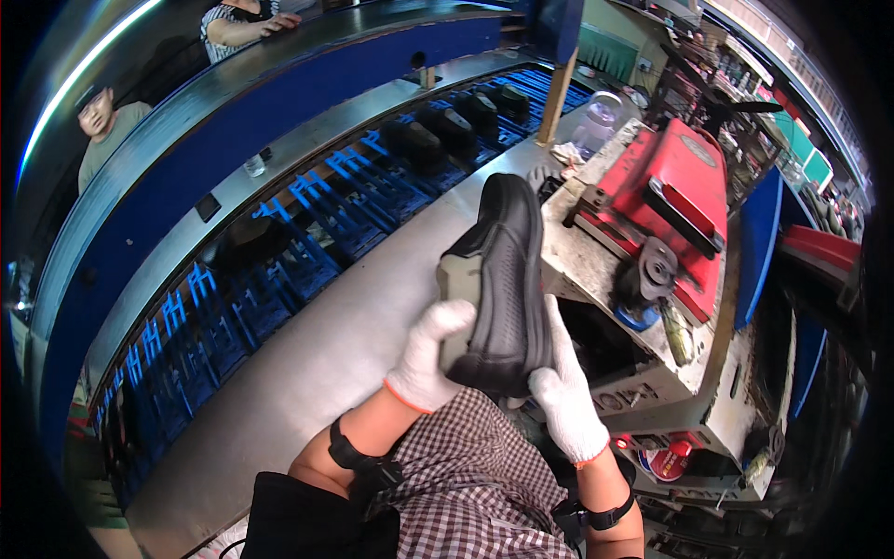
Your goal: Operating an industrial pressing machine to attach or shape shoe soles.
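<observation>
A black shoe (507, 279) is held up in front of me, toe pointing away and its side turned upward. Something pale green-grey, perhaps a last, shows at its opening on the left. My left hand (431, 359), in a white knitted glove, grips the shoe near the heel, its thumb against the pale part. My right hand (566, 401), gloved alike, closes on the sole side near the heel. The undersides of both hands' fingers are partly hidden by the shoe.
Left of me runs a conveyor with blue racks (326, 186) carrying several dark shoes (452, 126), behind a metal ledge (307, 326). At right, a red machine (675, 186) stands on a worn bench (573, 233). Two people are beyond the blue beam (251, 121).
</observation>
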A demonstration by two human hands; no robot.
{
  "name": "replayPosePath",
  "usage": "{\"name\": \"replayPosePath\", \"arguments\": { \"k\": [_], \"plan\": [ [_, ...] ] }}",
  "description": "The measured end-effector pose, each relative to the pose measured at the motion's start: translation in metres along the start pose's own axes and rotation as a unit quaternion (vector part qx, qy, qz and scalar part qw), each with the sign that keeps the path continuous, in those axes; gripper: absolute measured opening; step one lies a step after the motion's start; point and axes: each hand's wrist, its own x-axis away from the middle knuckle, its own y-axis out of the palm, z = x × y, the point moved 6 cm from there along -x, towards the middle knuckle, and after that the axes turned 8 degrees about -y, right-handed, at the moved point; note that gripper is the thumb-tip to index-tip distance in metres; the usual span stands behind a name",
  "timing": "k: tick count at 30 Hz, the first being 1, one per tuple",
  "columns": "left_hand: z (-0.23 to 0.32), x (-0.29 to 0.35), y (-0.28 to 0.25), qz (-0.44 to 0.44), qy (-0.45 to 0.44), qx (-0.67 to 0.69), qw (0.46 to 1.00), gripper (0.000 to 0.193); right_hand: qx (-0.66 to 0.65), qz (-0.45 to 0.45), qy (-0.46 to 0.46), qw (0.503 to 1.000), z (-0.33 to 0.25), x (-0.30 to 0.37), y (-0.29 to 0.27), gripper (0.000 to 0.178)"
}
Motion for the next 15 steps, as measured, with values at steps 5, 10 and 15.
{"name": "replayPosePath", "arguments": {
  "k": [5, 10, 15],
  "plan": [
    [0.062, -0.028, -0.064, 0.156, 0.027, -0.003, 0.987, 0.053, 0.455, 0.084, -0.291, 0.837, -0.065, 0.019, -0.046, 0.05],
    [0.165, -0.121, -0.177, 0.415, 0.231, -0.224, 0.851, 0.09, 0.554, 0.377, -0.266, 0.693, -0.056, 0.069, -0.154, 0.042],
    [0.259, -0.191, -0.272, 0.54, 0.246, -0.295, 0.749, 0.122, 0.664, 0.362, -0.134, 0.641, -0.005, 0.1, -0.235, 0.039]
  ]
}}
